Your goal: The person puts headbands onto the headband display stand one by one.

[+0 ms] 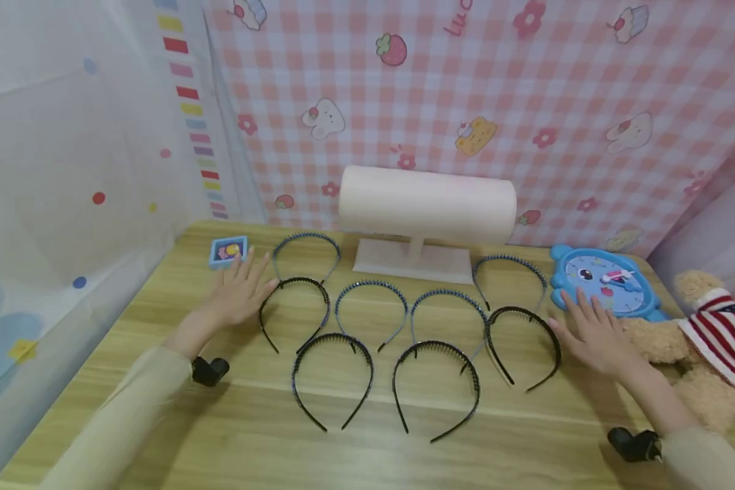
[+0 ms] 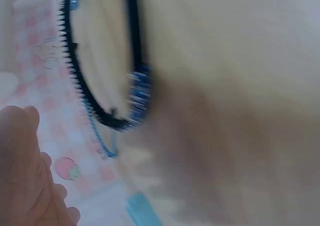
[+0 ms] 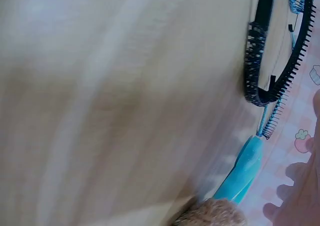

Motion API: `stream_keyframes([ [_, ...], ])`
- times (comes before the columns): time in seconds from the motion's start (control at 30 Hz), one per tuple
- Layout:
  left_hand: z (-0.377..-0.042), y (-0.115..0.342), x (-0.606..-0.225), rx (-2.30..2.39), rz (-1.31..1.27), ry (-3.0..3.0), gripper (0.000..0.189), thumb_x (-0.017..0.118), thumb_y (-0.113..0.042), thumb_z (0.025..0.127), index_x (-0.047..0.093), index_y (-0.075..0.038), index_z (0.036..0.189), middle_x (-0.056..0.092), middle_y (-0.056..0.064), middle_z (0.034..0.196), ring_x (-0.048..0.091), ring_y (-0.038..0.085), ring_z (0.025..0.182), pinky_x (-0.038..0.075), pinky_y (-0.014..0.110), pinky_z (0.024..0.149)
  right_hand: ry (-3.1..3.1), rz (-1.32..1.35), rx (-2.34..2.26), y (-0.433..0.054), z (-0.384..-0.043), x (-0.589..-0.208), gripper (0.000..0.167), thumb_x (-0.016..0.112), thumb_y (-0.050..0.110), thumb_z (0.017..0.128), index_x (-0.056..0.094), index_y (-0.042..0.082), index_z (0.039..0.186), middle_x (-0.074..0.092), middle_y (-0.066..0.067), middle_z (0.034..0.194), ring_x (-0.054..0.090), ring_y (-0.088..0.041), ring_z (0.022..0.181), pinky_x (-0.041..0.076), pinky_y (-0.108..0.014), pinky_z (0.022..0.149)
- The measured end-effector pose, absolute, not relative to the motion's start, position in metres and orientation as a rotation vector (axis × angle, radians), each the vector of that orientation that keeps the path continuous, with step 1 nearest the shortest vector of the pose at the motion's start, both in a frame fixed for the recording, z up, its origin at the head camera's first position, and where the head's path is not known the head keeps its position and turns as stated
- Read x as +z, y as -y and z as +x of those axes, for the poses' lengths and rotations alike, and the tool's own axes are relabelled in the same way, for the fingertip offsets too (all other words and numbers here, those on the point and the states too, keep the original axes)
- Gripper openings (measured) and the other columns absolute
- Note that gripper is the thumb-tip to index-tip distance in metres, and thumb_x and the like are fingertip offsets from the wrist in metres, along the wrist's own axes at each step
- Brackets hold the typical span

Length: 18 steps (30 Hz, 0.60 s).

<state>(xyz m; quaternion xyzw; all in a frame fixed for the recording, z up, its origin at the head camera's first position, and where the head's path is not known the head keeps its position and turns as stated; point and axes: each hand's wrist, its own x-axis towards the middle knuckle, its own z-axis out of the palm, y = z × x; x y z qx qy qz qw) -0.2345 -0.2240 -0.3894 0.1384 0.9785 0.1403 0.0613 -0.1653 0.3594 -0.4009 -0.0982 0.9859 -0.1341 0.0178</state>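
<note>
Several toothed headbands stand on the wooden table, some blue and some black. My left hand (image 1: 237, 291), fingers spread, is just left of a black headband (image 1: 327, 309); its fingertips overlap a small blue-framed picture (image 1: 213, 256) in the head view. My right hand (image 1: 597, 339) also has its fingers straight and lies right of another black headband (image 1: 554, 335), with fingertips at the lower edge of a blue bear-shaped clock (image 1: 609, 279). Neither hand holds anything. Two more black headbands, one at left (image 1: 295, 371) and one at right (image 1: 478, 388), stand in front, with blue headbands (image 1: 372, 283) behind.
A cream cylindrical display stand (image 1: 425, 204) on a flat base is at the back of the table (image 1: 251, 435). A teddy bear (image 1: 704, 347) in a striped shirt sits at the right edge. A pink checked cloth (image 1: 367, 102) hangs behind, a white curtain (image 1: 86, 156) at left.
</note>
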Motion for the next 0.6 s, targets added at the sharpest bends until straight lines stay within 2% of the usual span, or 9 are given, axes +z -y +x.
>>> stream_keyframes([
  [0.13,-0.248,0.203,-0.375,0.517,0.482,-2.939,0.065,0.02,-0.047,0.098,-0.003,-0.012,0.148,-0.014,0.02,0.151,-0.012,0.045,0.137,-0.004,0.069,0.108,-3.049,-0.291,-0.418,-0.356,-0.179,-0.397,0.069,0.037,0.043,0.096,0.017,-0.004,0.143,0.009,-0.038,0.144,0.011,-0.06,0.127,0.013,-0.075,0.098],
  [0.37,-0.277,0.157,-0.339,0.59,0.655,-2.948,0.067,0.016,-0.053,0.096,0.007,-0.01,0.148,-0.004,0.022,0.152,-0.003,0.042,0.139,0.001,0.061,0.114,-3.089,-0.391,-0.389,-0.347,-0.211,-0.392,0.056,0.049,0.032,0.093,0.043,-0.012,0.127,0.026,-0.043,0.134,0.029,-0.059,0.118,0.029,-0.07,0.097],
  [0.5,-0.293,0.134,-0.315,0.816,0.744,-2.9,0.066,0.023,-0.047,0.098,0.007,-0.006,0.147,-0.001,0.022,0.152,0.001,0.04,0.14,0.006,0.057,0.115,-3.062,-0.404,-0.406,-0.342,-0.228,-0.391,0.05,0.05,0.027,0.092,0.047,-0.013,0.122,0.035,-0.043,0.128,0.035,-0.058,0.114,0.035,-0.067,0.094],
  [0.6,-0.305,0.12,-0.299,1.025,0.794,-2.837,0.063,0.03,-0.036,0.099,0.006,-0.002,0.146,0.003,0.024,0.152,0.001,0.038,0.141,0.006,0.054,0.117,-3.041,-0.393,-0.42,-0.341,-0.238,-0.39,0.049,0.049,0.025,0.093,0.046,-0.015,0.122,0.04,-0.043,0.122,0.039,-0.057,0.11,0.039,-0.066,0.091],
])
